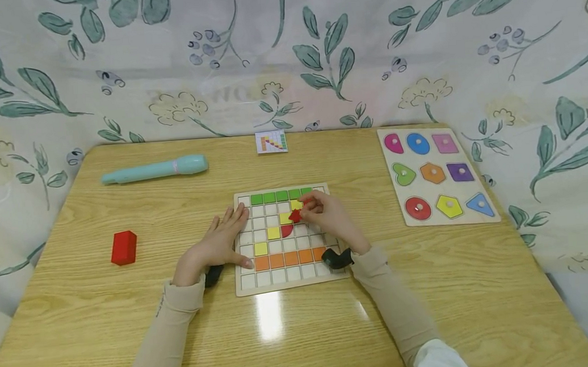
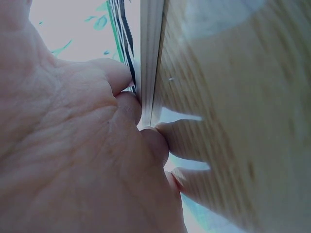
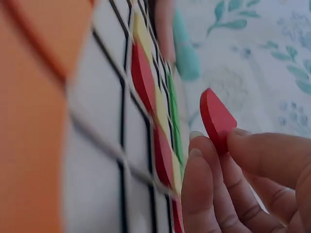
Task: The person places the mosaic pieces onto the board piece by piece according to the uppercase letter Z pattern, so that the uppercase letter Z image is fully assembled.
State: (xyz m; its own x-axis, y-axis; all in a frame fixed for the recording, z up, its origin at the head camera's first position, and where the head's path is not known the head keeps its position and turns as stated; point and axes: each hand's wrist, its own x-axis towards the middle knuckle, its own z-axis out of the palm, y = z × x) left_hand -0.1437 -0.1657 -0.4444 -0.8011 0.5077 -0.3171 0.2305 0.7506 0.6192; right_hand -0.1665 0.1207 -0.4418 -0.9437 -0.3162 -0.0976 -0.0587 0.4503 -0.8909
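Note:
A wooden grid board [image 1: 249, 288] lies flat on the table. Green square tiles [image 1: 269, 197] run along its far side and orange square tiles [image 1: 291, 258] along its near side. Yellow square tiles [image 1: 260, 248] climb diagonally between them, with red quarter-circle tiles [image 1: 287, 230] beside some. Fingers spread, my left hand [image 1: 218, 243] rests on the board's left edge. Over the upper right of the grid, my right hand [image 1: 327, 212] pinches a red quarter-circle tile [image 3: 217, 121] between thumb and fingertips. In the right wrist view this tile is held apart from the board.
A red block [image 1: 124, 247] and a turquoise stick-shaped object [image 1: 155, 169] lie to the left. Behind the board is a small pattern card [image 1: 271, 142]. At right lies a shape puzzle [image 1: 425, 194] with knobbed pieces. A leaf-patterned cloth [image 1: 264, 55] borders the table's far edge.

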